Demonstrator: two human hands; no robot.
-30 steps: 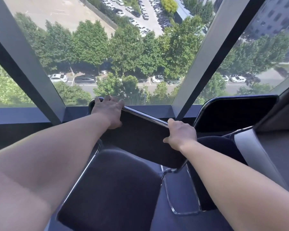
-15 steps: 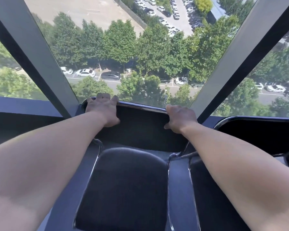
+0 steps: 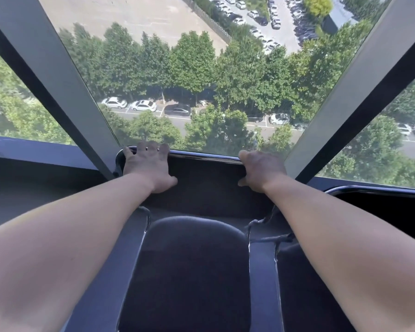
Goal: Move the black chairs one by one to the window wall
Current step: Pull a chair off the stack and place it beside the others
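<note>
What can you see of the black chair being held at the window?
The black chair has a dark fabric-looking backrest, a rounded padded seat and a shiny metal tube frame. It is upright, backrest toward the window glass, seat facing the person. The left-hand grip and right-hand grip curl over its top rail. A second chair stands close on its right.

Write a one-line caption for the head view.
At the window wall, left hand and right hand grip a black chair's backrest.
</note>
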